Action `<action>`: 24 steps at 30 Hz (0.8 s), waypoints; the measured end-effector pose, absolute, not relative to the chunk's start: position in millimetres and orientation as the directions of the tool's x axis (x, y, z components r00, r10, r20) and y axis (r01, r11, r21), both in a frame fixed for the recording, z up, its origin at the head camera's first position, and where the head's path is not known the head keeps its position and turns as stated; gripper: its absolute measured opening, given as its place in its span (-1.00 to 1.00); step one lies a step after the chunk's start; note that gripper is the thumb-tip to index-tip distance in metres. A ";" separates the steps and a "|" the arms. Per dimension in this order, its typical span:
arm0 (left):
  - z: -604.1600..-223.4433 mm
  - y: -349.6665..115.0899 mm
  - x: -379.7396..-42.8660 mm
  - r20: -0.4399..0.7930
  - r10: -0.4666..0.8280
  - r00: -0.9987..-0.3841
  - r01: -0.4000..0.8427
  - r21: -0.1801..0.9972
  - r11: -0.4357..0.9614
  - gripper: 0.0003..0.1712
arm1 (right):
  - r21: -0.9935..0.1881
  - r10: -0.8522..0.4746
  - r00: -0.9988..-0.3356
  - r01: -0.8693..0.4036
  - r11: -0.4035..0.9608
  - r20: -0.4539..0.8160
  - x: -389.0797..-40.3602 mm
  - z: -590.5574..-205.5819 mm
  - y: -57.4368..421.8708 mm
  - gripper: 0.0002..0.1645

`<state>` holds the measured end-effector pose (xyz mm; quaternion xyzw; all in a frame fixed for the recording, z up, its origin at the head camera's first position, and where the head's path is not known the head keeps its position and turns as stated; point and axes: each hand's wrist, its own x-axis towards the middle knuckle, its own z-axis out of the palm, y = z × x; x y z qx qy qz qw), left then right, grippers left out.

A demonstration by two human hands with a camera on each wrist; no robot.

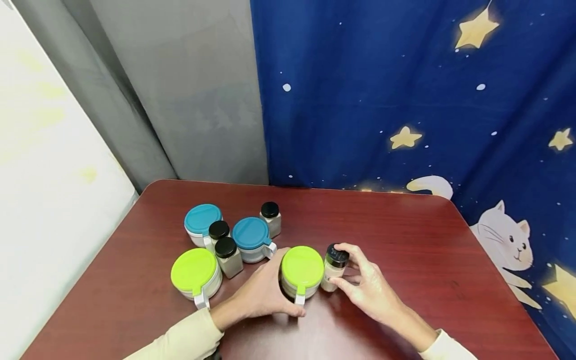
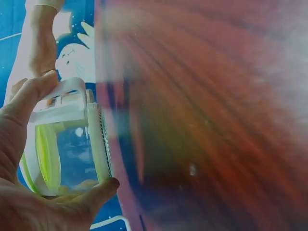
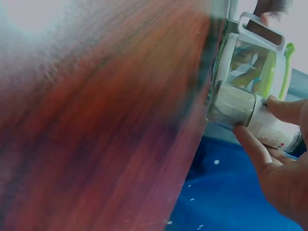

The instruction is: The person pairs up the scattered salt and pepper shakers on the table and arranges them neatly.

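In the head view my left hand (image 1: 264, 291) curls round a clear seasoning jar with a bright green lid (image 1: 302, 266) and a white handle. The left wrist view shows the thumb by the handle and a finger along the glass side of this green-lidded jar (image 2: 74, 154). Just to the right, my right hand (image 1: 375, 292) holds a small spice jar (image 1: 333, 276) with a black lid, fingers at the lid and thumb on the side. Pale contents fill part of the spice jar (image 3: 235, 105) in the right wrist view. Both jars stand close together.
Left on the red-brown table (image 1: 405, 225) stand another green-lidded jar (image 1: 194, 270) and two blue-lidded jars, one behind (image 1: 202, 220) and one nearer (image 1: 250, 234). Among them are black-lidded square jars, one in front (image 1: 229, 260), one between (image 1: 219, 231) and one behind (image 1: 270, 217). Curtains (image 1: 360, 100) hang behind.
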<state>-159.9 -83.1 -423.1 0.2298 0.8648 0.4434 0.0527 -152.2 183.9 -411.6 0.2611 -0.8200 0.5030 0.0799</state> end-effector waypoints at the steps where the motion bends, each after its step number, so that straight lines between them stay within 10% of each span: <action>1: -423.4 -79.9 -163.0 0.109 0.451 -0.886 0.352 0.790 0.502 0.32 | -0.785 -0.339 -0.854 -0.505 0.360 0.394 -152.7 -411.9 186.6 -0.11; 24: -422.6 19.5 -221.7 0.151 0.492 -0.857 0.401 0.796 0.454 0.30 | -0.706 -0.221 -0.855 -0.513 0.489 0.468 -185.2 -412.9 268.7 -0.09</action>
